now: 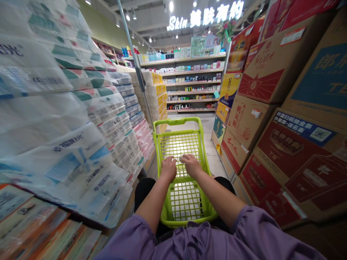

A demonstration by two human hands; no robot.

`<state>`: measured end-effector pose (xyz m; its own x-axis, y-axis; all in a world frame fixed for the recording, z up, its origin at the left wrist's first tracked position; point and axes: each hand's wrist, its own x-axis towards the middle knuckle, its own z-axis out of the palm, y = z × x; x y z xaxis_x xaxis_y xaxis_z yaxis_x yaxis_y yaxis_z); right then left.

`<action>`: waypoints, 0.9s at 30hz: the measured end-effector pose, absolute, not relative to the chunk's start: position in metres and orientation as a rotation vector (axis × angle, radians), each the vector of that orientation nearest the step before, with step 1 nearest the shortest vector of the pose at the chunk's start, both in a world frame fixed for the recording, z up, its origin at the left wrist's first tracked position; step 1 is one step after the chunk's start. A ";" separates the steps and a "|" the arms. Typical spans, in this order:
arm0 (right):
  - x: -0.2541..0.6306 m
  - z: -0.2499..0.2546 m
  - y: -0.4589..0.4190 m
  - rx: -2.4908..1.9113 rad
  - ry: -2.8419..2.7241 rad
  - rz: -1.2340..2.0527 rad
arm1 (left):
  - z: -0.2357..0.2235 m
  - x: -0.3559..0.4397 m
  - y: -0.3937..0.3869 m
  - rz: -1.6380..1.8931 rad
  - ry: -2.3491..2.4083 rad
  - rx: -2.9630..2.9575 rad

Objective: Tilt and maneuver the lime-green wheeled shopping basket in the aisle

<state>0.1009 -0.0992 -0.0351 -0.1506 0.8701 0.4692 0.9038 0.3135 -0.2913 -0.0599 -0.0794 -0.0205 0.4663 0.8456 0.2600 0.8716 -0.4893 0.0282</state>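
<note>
A lime-green plastic shopping basket [204, 155] with grid walls stands between my knees, its looped handle at the far end. Over the basket's grid, my left hand [168, 168] is loosely bent, with the thumb apart from the fingers and nothing visible in it. Close beside it, my right hand [191, 165] has its fingers drawn together at a small pale thing [181, 157], too small to name. Both palms face down and are hidden. The basket shows only its grid and pale floor through the holes.
Plastic-wrapped tissue packs [89, 155] are piled high on my left, with a metal pole [138, 68] beside them. Stacked cardboard cartons [255, 83] line the right side. Beyond the basket, tiled floor [208, 124] leads to shelves [192, 72] of small boxes and bottles.
</note>
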 end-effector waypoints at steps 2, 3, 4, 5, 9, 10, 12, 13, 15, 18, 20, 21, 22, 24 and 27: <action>0.099 -0.034 -0.100 -1.471 -2.089 -0.067 | -0.020 -0.060 -0.080 -0.368 -1.523 -2.595; 0.099 -0.032 -0.100 -1.480 -2.079 -0.067 | -0.020 -0.060 -0.080 -0.373 -1.521 -2.595; 0.099 -0.031 -0.100 -1.531 -2.039 -0.072 | -0.020 -0.060 -0.080 -0.378 -1.522 -2.595; 0.100 -0.029 -0.100 -1.611 -1.978 -0.083 | -0.020 -0.060 -0.079 -0.381 -1.524 -2.596; 0.104 -0.025 -0.103 -1.855 -1.829 -0.083 | -0.022 -0.061 -0.078 -0.383 -1.532 -2.594; 0.103 -0.024 -0.104 -1.842 -1.869 -0.067 | -0.022 -0.061 -0.078 -0.383 -1.529 -2.592; 0.101 -0.024 -0.107 -1.731 -2.009 -0.036 | -0.023 -0.060 -0.078 -0.381 -1.521 -2.588; 0.099 -0.024 -0.107 -1.665 -2.072 -0.028 | -0.022 -0.060 -0.078 -0.378 -1.517 -2.587; 0.098 -0.024 -0.107 -1.620 -2.102 -0.037 | -0.022 -0.061 -0.079 -0.377 -1.514 -2.585; 0.100 -0.025 -0.106 -1.794 -1.945 -0.068 | -0.022 -0.061 -0.079 -0.390 -1.512 -2.586; 0.101 -0.025 -0.105 -1.890 -1.869 -0.072 | -0.023 -0.061 -0.079 -0.402 -1.506 -2.586; 0.100 -0.026 -0.105 -1.891 -1.883 -0.064 | -0.023 -0.061 -0.078 -0.407 -1.504 -2.585; 0.099 -0.026 -0.105 -1.860 -1.930 -0.054 | -0.023 -0.061 -0.078 -0.408 -1.503 -2.583; 0.097 -0.028 -0.105 -1.722 -2.079 -0.036 | -0.024 -0.061 -0.078 -0.401 -1.500 -2.582; 0.097 -0.029 -0.104 -1.590 -2.155 -0.039 | -0.023 -0.061 -0.078 -0.386 -1.503 -2.580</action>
